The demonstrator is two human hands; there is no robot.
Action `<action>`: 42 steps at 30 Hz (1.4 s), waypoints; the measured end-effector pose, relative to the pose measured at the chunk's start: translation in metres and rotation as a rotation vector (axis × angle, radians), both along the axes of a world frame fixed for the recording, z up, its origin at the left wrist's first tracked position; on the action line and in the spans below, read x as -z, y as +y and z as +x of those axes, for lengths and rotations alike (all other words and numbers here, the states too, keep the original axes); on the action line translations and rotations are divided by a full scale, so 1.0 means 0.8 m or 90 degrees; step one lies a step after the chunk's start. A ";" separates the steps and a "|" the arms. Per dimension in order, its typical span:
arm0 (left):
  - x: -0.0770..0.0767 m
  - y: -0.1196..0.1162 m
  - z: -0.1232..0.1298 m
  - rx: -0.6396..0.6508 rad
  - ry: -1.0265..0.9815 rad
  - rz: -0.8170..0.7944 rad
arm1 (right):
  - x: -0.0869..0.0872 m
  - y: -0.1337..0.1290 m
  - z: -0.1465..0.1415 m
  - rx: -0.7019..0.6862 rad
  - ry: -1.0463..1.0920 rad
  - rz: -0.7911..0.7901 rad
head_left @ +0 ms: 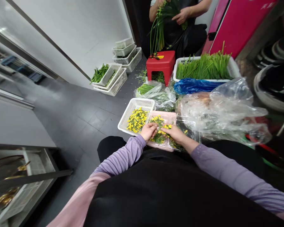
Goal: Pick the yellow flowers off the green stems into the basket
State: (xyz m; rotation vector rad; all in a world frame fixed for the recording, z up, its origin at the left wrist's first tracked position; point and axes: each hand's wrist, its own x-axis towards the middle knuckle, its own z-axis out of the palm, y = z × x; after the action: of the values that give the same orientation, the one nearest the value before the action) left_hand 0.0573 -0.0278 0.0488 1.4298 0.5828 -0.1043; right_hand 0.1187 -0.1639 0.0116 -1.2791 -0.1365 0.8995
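Yellow flowers with green stems lie in a pink tray lined with clear plastic. Over its left part, my left hand is closed, fingertips pinched on a bit of flower. My right hand is closed too, thumb and fingers together on yellow flowers just to the right. The two hands are close to each other. Left of the tray stands a white perforated basket, with a heap of yellow flower heads in it.
Plastic bags lie at the right, with a blue bag behind. Further back are a red stool, a basket of green stalks and stacked white baskets. A person opposite holds long green stems. A metal shelf stands left.
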 end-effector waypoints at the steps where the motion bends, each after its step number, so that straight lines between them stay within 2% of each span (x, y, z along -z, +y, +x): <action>1: -0.002 0.004 0.000 -0.011 0.006 0.018 | -0.003 -0.002 0.002 0.006 0.029 0.038; 3: -0.006 0.011 -0.001 -0.011 0.015 0.049 | -0.008 -0.006 0.006 0.007 0.080 0.098; 5: -0.009 0.015 -0.006 0.040 0.016 0.057 | -0.011 -0.008 0.009 0.000 0.101 0.122; 9: -0.013 0.014 -0.016 0.162 0.006 0.051 | -0.013 -0.011 0.011 -0.002 0.099 0.115; 15: -0.021 0.006 -0.015 0.221 0.017 0.014 | -0.012 -0.016 0.009 -0.051 0.135 0.103; 20: -0.013 -0.003 -0.012 0.171 0.020 -0.015 | -0.014 -0.020 0.004 -0.110 0.158 0.109; 24: -0.006 0.009 -0.009 0.151 0.047 -0.020 | -0.015 -0.026 0.008 -0.118 0.138 0.108; 28: -0.012 0.017 -0.003 0.206 0.000 -0.021 | -0.016 -0.031 0.010 -0.160 0.141 0.096; 35: -0.016 0.010 0.007 0.285 0.026 -0.010 | -0.018 -0.033 0.004 -0.190 0.156 0.097; 42: -0.018 0.005 -0.005 0.269 -0.027 -0.213 | -0.020 -0.035 0.005 -0.217 0.191 0.129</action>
State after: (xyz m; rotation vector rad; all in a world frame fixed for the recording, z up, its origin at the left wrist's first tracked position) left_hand 0.0530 -0.0241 0.0635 1.2053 0.2065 -0.4838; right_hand 0.1225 -0.1920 0.0277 -0.9336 -0.2077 1.3253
